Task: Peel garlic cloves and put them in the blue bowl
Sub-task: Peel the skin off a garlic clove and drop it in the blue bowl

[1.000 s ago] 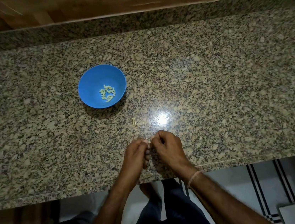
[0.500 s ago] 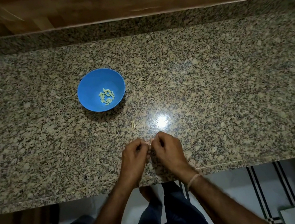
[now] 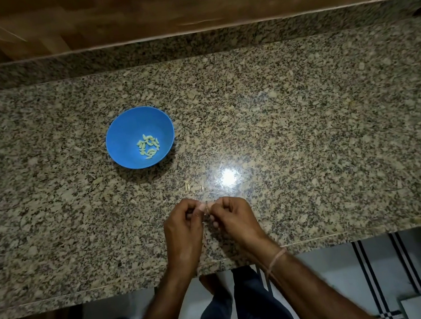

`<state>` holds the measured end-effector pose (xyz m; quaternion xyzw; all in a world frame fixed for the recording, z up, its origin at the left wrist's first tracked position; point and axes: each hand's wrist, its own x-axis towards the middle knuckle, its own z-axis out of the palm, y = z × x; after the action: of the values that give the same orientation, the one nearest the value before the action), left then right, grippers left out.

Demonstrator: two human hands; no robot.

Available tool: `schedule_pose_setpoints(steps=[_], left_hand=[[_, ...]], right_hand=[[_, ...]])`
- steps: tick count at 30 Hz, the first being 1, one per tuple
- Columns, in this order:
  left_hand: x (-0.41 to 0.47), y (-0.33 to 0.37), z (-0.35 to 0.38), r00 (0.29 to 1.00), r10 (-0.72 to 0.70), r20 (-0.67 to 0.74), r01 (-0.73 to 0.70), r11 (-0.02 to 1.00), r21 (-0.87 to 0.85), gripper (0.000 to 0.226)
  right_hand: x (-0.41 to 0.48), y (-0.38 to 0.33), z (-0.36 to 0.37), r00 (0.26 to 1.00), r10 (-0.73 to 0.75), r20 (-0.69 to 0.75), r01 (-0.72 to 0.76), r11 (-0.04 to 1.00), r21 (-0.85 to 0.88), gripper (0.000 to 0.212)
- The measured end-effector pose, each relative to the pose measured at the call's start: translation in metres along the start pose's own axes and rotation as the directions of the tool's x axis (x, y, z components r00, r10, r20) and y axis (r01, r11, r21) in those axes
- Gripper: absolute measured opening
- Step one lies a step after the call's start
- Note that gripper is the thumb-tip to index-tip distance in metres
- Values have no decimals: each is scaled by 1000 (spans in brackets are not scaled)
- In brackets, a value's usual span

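The blue bowl (image 3: 121, 133) stands on the granite counter, left of centre, with several pale peeled garlic cloves (image 3: 149, 149) in its bottom. Near the counter's front edge my left hand (image 3: 183, 229) and my right hand (image 3: 234, 221) meet, fingers curled. Between their fingertips they pinch a small garlic clove (image 3: 206, 207), mostly hidden by the fingers. Both hands are well to the front right of the bowl.
Small bits of garlic skin (image 3: 187, 186) lie on the speckled granite counter (image 3: 307, 134) just beyond my hands, beside a bright light reflection. A raised granite ledge and wooden panel run along the back. The counter's front edge is under my wrists.
My hands stay together on the clove, with only slight finger movement. The view has shifted, so the bowl and counter sit lower in the frame.
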<state>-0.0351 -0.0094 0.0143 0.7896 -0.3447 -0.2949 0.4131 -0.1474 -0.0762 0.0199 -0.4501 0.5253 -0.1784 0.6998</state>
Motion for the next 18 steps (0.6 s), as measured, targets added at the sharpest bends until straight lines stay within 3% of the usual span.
schedule_pose_setpoints(steps=[8,14,18], left_hand=[[13,-3,-8,991,-99,94,104,993,-52,15],[18,-6,-13,979,-81,189,78,997,24,25],[14,-4,-5,935,-257,244,302,938,-172,38]], right_hand=[[10,8,-5,969,-247,-22,232,934,-271,17],[12,7,-4,922,-386,-8,353,852,-386,26],[14,13,-1,910,-415,2,382,836,-394,24]])
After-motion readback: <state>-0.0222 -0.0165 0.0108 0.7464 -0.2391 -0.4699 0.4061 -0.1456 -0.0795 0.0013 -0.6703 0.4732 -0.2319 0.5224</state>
